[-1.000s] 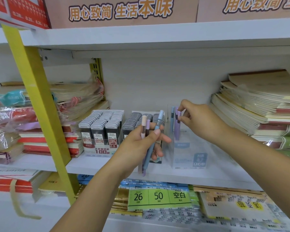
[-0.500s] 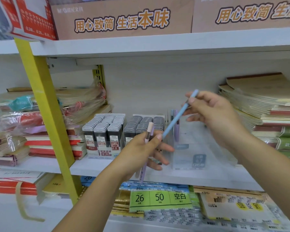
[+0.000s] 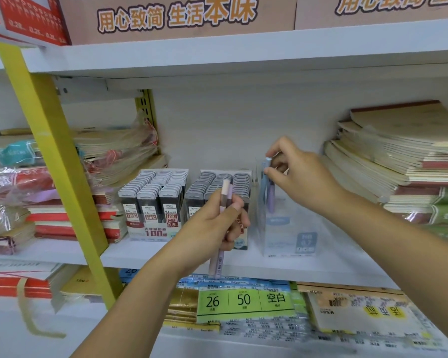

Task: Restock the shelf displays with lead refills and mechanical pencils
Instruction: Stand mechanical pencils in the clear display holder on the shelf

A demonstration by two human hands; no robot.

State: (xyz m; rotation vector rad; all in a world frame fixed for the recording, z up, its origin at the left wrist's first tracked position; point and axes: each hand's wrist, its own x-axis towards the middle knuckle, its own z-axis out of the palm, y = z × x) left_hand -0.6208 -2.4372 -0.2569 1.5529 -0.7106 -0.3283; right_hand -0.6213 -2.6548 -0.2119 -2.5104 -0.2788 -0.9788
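— While the white shelf (image 3: 243, 264) is running across the whole view, what is sitting on it?

— Brown cardboard boxes (image 3: 181, 19) are resting on the board above. A yellow post (image 3: 49, 151) is leaning across the left side. Stacks of notebooks (image 3: 398, 156) are piling up at the right end, and wrapped bundles (image 3: 109, 153) of more are lying behind the post.

— And in the middle?

— Two trays of dark refill packs (image 3: 153, 200) are standing side by side. Just to their right a clear box (image 3: 287, 228) is standing on the shelf, mostly see-through.

— What are the hands doing?

— The left hand (image 3: 212, 226) is hanging in front of the right-hand tray, its fingers curling round two pencils. The right hand (image 3: 300, 177) is reaching over the clear box, with thumb and forefinger pinching the top of a blue pencil (image 3: 263, 184).

— Where is that one sitting?

— It is standing upright at the left end of the clear box, just beside a purple pencil (image 3: 270, 200) that is standing there too. Whether its tip is touching the bottom, I cannot tell.

— And the two in the left hand?

— A pink pencil (image 3: 224, 189) and a lilac pencil (image 3: 230, 193) are pointing up together, their lower ends sticking out below the fist.

— Anything underneath?

— A green label pack (image 3: 243, 301) is lying on the lower shelf.
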